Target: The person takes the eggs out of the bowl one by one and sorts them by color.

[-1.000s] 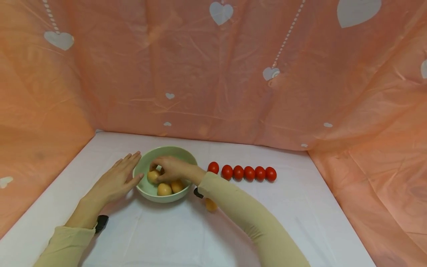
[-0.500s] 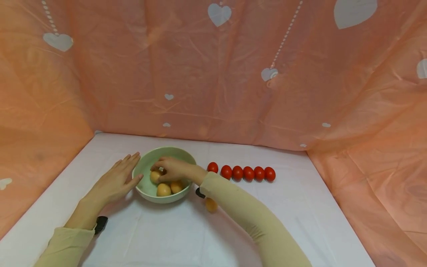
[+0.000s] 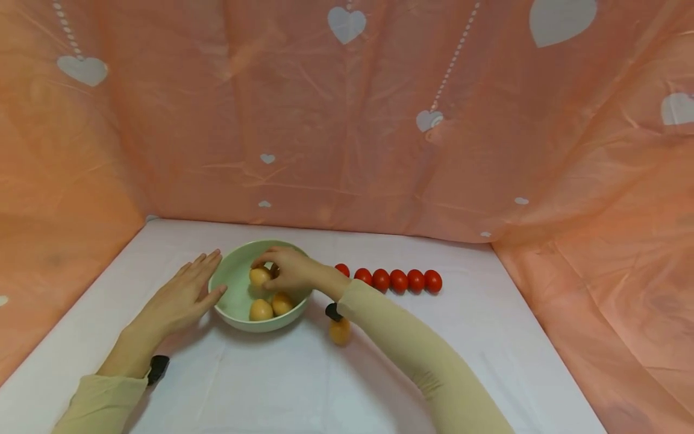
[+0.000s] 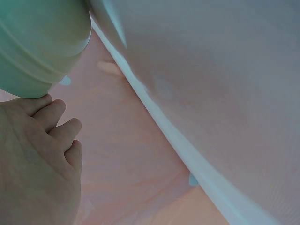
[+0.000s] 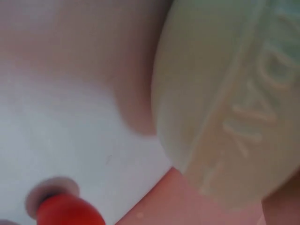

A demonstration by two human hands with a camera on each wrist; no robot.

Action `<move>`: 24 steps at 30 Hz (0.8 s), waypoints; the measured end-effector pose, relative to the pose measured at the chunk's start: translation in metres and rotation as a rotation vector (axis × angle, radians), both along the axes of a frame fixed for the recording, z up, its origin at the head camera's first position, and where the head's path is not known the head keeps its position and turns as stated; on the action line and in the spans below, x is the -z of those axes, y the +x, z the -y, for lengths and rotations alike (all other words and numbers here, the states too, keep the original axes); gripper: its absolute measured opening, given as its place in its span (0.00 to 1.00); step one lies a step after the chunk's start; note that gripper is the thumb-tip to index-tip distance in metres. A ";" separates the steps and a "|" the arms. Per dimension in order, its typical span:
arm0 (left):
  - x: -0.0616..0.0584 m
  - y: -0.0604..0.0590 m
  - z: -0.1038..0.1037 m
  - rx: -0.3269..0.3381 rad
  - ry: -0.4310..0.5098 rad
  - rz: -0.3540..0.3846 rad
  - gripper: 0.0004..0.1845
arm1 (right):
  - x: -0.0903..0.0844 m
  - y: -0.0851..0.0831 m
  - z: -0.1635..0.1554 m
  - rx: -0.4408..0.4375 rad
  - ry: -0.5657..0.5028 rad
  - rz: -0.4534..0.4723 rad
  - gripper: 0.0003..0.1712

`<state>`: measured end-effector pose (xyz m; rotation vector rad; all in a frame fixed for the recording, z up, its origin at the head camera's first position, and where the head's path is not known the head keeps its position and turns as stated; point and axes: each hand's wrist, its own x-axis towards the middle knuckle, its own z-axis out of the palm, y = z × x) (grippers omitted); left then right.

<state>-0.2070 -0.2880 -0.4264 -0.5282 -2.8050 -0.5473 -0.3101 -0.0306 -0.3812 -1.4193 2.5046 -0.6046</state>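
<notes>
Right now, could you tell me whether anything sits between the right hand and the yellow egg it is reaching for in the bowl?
Nothing visible does: the right hand already has its fingers on the yellow egg inside the green bowl.

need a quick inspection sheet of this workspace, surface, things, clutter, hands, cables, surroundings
surface: white cloth-covered table, wrinkled.
job's things: green bowl holding three yellow eggs; the right hand's fingers curl round the upper yellow egg; two more lie below it. One yellow egg on the table sits beside the right sleeve.
clutter: a row of red eggs to the right of the bowl, in a line.
grippers: left hand flat on the table, fingers straight, thumb against the bowl's outer wall. Right hand inside the bowl, its grip on the egg.
cables: nothing seen; a black wrist device on each arm.
surroundings: orange sheeting with white hearts on three sides.
</notes>
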 end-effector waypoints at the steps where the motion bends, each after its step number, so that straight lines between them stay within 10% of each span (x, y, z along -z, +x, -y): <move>1: 0.001 0.000 0.000 0.002 0.001 -0.005 0.40 | -0.001 0.000 -0.003 0.003 -0.027 0.000 0.26; 24: 0.001 -0.002 -0.002 0.006 -0.015 -0.027 0.39 | -0.021 0.030 -0.093 0.121 -0.596 0.111 0.26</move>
